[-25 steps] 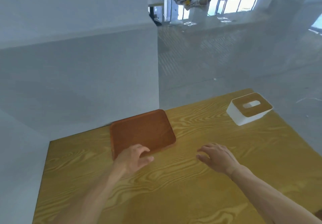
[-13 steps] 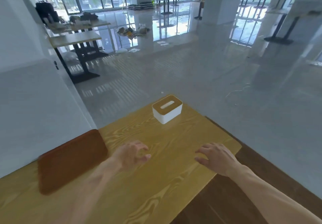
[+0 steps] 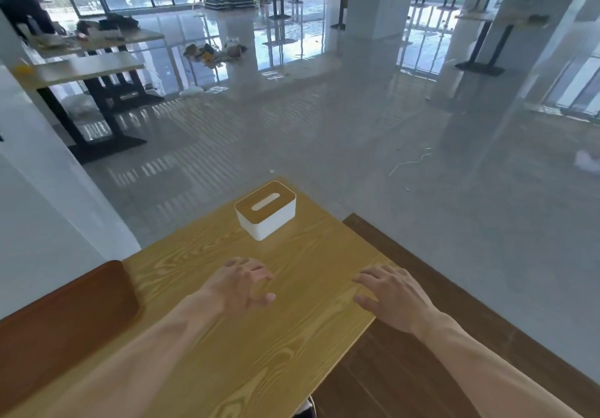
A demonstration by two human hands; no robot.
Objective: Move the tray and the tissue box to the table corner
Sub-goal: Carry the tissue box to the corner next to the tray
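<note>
1. While both hands hover empty over the grained yellow wood tabletop (image 3: 259, 362), the left hand (image 3: 242, 287) curls its fingers loosely and the right hand (image 3: 391, 297) spreads flat.
2. The white, round-cornered tissue box (image 3: 266, 211), wood-lidded, stands near the far corner.
3. The smooth brown tray (image 3: 61, 317) lies at left.

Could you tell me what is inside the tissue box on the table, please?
The tissue box has a wooden lid with a slot; only a pale strip shows through it. Whether that is tissue, and how much is inside, stays hidden by the lid and white walls.
</note>
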